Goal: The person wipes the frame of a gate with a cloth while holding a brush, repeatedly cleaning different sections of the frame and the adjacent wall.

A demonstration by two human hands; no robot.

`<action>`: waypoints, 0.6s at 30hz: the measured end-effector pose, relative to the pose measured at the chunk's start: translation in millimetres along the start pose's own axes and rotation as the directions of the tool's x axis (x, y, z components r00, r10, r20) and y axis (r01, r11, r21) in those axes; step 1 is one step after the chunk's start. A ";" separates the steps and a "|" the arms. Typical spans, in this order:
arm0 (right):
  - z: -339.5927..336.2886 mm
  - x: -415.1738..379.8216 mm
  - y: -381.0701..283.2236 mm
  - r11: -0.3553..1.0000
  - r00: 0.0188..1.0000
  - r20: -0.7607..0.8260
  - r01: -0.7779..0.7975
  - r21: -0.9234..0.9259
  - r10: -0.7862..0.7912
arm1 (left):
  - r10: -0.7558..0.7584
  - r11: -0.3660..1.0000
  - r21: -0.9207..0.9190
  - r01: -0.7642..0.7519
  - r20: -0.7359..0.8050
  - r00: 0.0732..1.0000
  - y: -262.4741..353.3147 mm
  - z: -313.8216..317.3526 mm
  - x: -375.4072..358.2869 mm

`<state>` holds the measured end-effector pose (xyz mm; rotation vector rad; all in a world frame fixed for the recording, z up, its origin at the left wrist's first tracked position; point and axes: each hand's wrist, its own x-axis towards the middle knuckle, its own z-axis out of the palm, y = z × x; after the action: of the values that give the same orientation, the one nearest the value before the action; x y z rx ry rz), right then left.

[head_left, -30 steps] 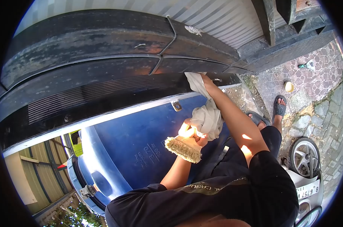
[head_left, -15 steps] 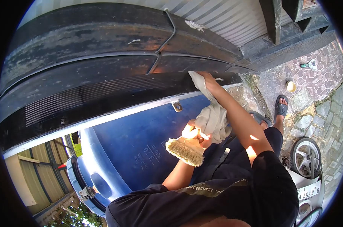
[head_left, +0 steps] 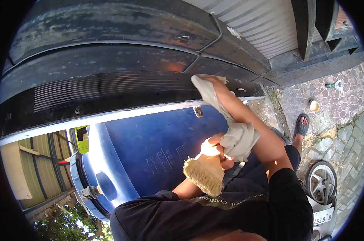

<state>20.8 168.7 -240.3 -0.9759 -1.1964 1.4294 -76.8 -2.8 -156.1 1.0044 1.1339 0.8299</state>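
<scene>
My left hand (head_left: 212, 148) is closed around a wide brush (head_left: 204, 173) with thick, pale bristles. Beside its fingers, the bunched lower part of a light grey cloth (head_left: 241, 140) hangs. The cloth's other end is wrapped over my right hand (head_left: 219, 85), whose fingers are mostly hidden under it. That hand lies against the black ribbed panel (head_left: 150, 82), near its right part. Below the panel's white edge, a blue plastic drum (head_left: 150, 140) with a clamped lid stands close to my left arm.
Dark wall moulding (head_left: 122, 52) with a bent thin conduit (head_left: 220, 30) runs above. On the paving to the right are a yellowish bowl (head_left: 313, 105), a green-handled scraper (head_left: 335, 85) and my sandalled foot (head_left: 302, 125). A scooter wheel (head_left: 321, 178) stands at lower right.
My right hand has moved a little left along the panel with the cloth. The brush in my left hand has tilted, its bristles turning further downward. The whole view has shifted slightly.
</scene>
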 end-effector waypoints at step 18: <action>-13.0 -20.0 77.8 0.876 0.957 -0.118 -0.289 -0.386 0.264 | -0.257 0.966 -0.120 0.227 -0.411 0.875 15.9 19.4 6.4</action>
<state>22.5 149.8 -319.5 -1.5172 -1.3759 1.3842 -57.0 4.5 -141.1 0.6172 1.5576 0.8992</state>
